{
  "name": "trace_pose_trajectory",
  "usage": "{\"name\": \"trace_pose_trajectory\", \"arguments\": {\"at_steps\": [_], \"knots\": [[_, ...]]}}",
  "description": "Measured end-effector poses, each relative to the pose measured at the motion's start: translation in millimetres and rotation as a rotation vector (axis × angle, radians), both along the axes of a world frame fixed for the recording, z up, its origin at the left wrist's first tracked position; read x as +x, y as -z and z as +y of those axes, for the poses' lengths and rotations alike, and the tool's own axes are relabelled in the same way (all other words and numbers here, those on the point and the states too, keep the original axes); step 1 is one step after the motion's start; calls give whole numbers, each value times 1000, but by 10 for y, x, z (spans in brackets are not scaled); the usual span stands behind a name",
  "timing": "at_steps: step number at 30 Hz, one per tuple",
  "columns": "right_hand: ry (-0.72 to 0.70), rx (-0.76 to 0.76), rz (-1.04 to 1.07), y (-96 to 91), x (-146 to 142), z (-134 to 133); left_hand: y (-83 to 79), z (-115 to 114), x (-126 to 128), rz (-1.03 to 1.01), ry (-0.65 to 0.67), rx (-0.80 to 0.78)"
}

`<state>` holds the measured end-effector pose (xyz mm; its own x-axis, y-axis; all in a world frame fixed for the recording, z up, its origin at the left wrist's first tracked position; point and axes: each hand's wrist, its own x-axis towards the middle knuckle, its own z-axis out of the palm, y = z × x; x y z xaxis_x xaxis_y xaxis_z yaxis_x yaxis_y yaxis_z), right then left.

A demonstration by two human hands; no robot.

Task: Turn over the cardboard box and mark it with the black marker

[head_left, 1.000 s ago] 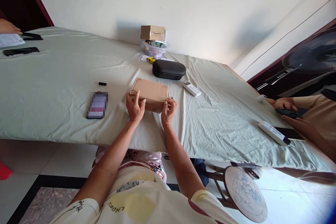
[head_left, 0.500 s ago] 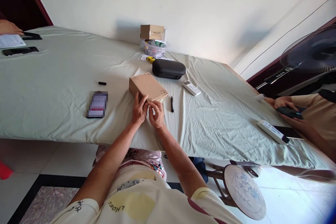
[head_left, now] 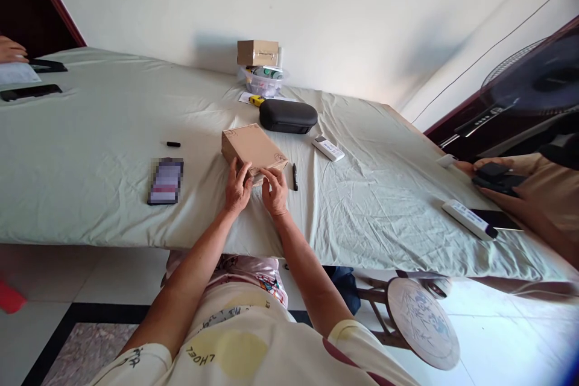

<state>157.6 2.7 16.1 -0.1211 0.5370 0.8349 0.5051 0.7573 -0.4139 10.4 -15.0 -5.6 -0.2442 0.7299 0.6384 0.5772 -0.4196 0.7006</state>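
A closed brown cardboard box (head_left: 256,148) with dark printed drawings at its corners lies on the cloth in front of me. My left hand (head_left: 238,186) grips its near left edge, thumb and fingers bent against the cardboard. At the near right edge, my right hand (head_left: 275,190) has its fingertips on the lid's rim and its thumb lower down by the front side. Part of the front side is hidden behind both hands. Just right of the box is a black marker pen (head_left: 295,177), with its black cap (head_left: 174,144) lying apart to the left.
A phone (head_left: 166,181) lies left. Behind the box are a black case (head_left: 288,116), a white-labelled device (head_left: 328,149), a yellow tool (head_left: 256,101) and a plastic tub (head_left: 263,81) with a small carton (head_left: 257,53) on top. Other people's hands show at both sides; a stool (head_left: 423,322) stands below right.
My right hand has shifted slightly right along the box's near edge, and its pinched fingers have spread onto the rim. The left hand keeps its place. The view has moved a little.
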Motion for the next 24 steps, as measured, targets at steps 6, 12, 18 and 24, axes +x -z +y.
{"name": "trace_pose_trajectory", "arguments": {"at_steps": [6,12,18,24], "knots": [[180,-127,135,38,230,167,-3,-2,-27,-11,2,17],[174,-290,281,7,295,179,-1,0,-66,-41,23,44],[186,-326,333,-6,258,170,-27,-7,-98,-64,30,61],[139,-412,444,38,272,205,-47,-15,-143,-108,9,65]]}}
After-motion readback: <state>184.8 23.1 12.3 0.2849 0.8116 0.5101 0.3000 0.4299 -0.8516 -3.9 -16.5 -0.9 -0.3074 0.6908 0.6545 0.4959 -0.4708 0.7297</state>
